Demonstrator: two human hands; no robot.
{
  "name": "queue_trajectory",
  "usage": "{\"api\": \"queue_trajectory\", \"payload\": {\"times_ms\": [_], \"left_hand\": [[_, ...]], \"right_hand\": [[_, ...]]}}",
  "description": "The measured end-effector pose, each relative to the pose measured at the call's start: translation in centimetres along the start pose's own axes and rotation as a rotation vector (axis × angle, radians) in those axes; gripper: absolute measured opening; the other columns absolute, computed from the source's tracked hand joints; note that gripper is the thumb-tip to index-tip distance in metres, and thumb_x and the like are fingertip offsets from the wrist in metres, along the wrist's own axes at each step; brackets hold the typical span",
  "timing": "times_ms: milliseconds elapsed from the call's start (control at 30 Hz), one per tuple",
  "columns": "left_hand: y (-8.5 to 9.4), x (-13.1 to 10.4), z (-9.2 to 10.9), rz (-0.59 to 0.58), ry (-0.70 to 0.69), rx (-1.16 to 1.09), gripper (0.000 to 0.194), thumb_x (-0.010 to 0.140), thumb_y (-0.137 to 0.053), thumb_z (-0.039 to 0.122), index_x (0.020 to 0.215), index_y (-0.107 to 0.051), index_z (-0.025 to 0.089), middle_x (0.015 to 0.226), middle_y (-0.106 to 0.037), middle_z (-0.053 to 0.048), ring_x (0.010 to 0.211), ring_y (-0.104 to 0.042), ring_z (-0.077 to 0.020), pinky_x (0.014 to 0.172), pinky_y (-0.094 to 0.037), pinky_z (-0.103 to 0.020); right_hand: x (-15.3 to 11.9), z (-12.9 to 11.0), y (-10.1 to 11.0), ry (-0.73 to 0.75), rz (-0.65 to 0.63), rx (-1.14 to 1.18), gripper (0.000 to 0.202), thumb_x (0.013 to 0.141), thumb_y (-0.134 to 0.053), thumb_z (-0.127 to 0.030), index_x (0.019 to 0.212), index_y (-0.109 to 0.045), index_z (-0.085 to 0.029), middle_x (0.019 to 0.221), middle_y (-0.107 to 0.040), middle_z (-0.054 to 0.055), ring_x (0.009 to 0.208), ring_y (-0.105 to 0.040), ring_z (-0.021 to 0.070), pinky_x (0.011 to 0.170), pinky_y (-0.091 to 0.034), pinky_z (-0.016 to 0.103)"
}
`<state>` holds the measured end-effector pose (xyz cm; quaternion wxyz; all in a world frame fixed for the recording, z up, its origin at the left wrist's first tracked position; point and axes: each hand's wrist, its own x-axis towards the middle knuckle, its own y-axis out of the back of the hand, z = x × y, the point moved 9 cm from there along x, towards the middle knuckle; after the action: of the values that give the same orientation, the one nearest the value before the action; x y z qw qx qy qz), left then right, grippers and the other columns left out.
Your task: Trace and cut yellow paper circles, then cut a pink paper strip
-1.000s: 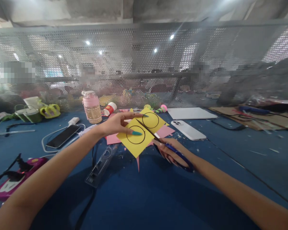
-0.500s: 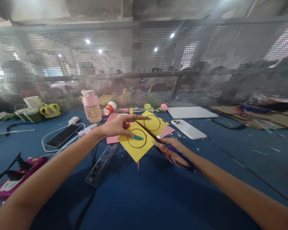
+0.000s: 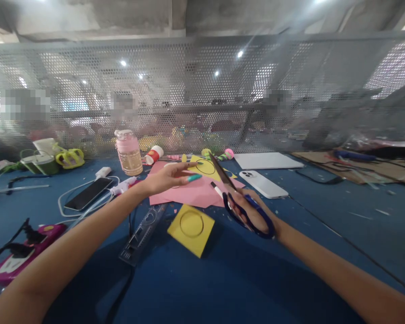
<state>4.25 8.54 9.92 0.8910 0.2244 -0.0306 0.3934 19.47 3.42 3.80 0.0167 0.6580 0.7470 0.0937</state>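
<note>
- The right hand [image 3: 248, 209] is grasping the scissors [image 3: 268, 225] by their blue handles; the blades point up and away, to the left.
- The left hand [image 3: 165, 178] is spread, with thumb and forefinger apart. The forefinger's tip overlaps the far yellow paper [image 3: 207, 167]; if it touches, I cannot tell.
- The near yellow square [image 3: 191, 230], with one black circle drawn on it, is in front of the pink paper [image 3: 189, 194], apart from both hands. I cannot tell if it lies flat on the blue table [image 3: 175, 288].
- The ruler [image 3: 143, 234] lies left of this square.
- The white phone [image 3: 263, 184] lies beyond the scissors, to the right.
</note>
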Motion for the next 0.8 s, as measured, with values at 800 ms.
{"api": "queue_trajectory", "payload": {"times_ms": [800], "left_hand": [[-2.1, -2.1, -5.0, 0.461, -0.031, -0.276, 0.06, 0.07, -0.068, 0.035, 0.125, -0.047, 0.027, 0.1, -0.062, -0.004, 0.084, -0.061, -0.0146, 0.071, -0.05, -0.026]], "right_hand": [[1.9, 0.7, 1.2, -0.003, 0.058, 0.073, 0.033, 0.05, -0.074, -0.04, 0.061, -0.052, -0.018, 0.04, -0.048, -0.007, 0.032, -0.041, 0.0069, 0.032, -0.03, 0.02]]}}
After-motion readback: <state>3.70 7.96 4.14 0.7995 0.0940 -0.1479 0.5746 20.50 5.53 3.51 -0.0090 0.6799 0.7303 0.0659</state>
